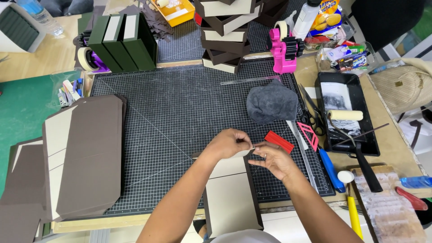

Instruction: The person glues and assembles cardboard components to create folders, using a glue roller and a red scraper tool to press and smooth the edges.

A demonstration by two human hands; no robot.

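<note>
Your left hand [228, 143] sits curled over the top edge of the cardboard panel [231, 193], thumb and forefinger pinched shut on a thin pale strip [250, 151] that lies right along that edge. Your right hand [273, 158] meets it from the other side: its fingertips are pinched on the same strip, just beside your left fingertips, almost touching them. The other fingers of your right hand are spread loosely, with a ring on one.

The panel itself lies flat under your wrists, beige in the middle with a dark brown border, stretching from your fingertips back toward your body and over the near edge of the cutting mat [180, 117].

Just beyond your right fingertips lies a red scraper [279, 141], close but not touching. A little further right of it sit a pink-handled knife [308, 136] and a steel ruler [302, 153]. Ahead of your fingers, well apart, rests a grey cloth [271, 102]. Further right are black scissors [312, 112] and a black tray [370, 135] with a paint roller [345, 115] on it.

Well to the left of your left hand lies a stack of brown sheets [85, 157]. Far ahead of your fingers stands a pink tape dispenser [283, 49], with green boxes [123, 42] at the far left corner of the mat.
</note>
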